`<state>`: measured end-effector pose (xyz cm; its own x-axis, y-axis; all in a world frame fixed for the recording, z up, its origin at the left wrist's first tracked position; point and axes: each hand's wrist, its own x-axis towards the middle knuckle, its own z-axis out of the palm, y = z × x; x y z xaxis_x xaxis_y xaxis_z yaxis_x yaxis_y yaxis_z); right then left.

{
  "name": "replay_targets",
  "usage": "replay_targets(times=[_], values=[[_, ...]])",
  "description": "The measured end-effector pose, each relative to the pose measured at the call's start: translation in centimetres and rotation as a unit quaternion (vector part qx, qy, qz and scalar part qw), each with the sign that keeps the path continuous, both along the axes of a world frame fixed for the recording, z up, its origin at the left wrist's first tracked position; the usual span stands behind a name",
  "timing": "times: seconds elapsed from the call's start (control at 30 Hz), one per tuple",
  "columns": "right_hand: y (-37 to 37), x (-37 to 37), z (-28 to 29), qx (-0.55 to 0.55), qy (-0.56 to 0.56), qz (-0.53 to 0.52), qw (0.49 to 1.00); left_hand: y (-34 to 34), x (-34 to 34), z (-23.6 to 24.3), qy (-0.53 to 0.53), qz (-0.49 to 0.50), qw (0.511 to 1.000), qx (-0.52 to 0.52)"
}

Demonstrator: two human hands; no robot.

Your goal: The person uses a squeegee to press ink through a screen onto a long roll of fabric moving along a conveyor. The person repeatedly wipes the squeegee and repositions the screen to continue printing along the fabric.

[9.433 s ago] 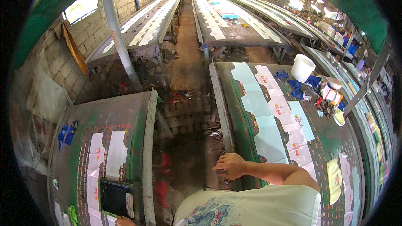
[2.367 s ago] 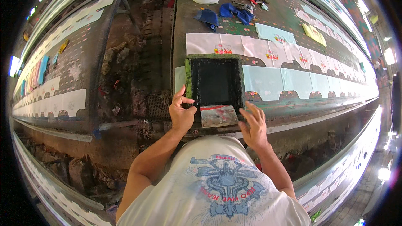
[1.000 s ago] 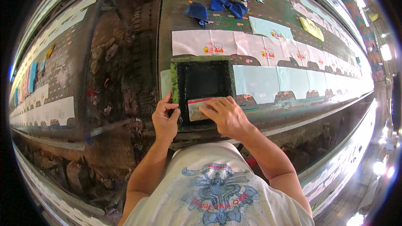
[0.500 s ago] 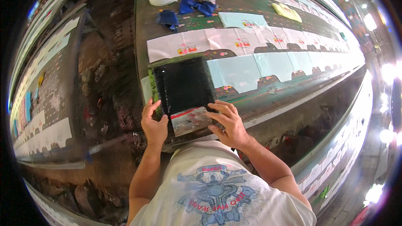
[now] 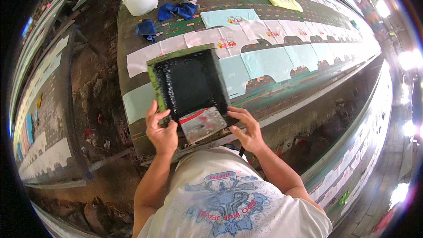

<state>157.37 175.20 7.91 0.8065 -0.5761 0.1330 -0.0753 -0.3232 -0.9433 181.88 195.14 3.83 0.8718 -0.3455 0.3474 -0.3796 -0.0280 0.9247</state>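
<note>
My left hand (image 5: pixel 162 133) and right hand (image 5: pixel 247 131) grip the frame (image 5: pixel 189 83) by its sides, at the tabletop's (image 5: pixel 174 30) near-left corner; tipping it could slide the scraper (image 5: pixel 203 124) out.

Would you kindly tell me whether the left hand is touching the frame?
Touching: the head view shows the left hand at the frame, its index finger lying over the green left rim, with no gap.

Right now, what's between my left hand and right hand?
A black rectangular frame and, at its near end, a grey rectangular slab, in the head view.
</note>
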Motion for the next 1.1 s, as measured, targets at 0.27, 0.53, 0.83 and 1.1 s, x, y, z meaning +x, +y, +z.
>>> replay_targets(times=[0.27, 0.53, 0.83, 1.1], values=[[-9.2, -6.3, -0.9, -0.018, 0.0, -0.027, 0.999, -9.9, -6.6, -2.0, -0.006, 0.003, 1.0, 0.013], [-11.2, -6.7, 0.7, -0.23, 0.013, -0.045, 0.972, -11.8, -7.1, -3.1, 0.087, -0.005, 0.996, -0.002], [-10.9, -2.9, 4.4, -0.393, 0.013, 0.147, 0.908, -12.4, -7.2, -3.3, 0.165, -0.003, 0.986, 0.008], [-13.2, 1.5, 5.3, -0.435, -0.006, 0.196, 0.879, -11.9, -7.6, -0.5, 0.092, -0.017, 0.986, 0.138]])
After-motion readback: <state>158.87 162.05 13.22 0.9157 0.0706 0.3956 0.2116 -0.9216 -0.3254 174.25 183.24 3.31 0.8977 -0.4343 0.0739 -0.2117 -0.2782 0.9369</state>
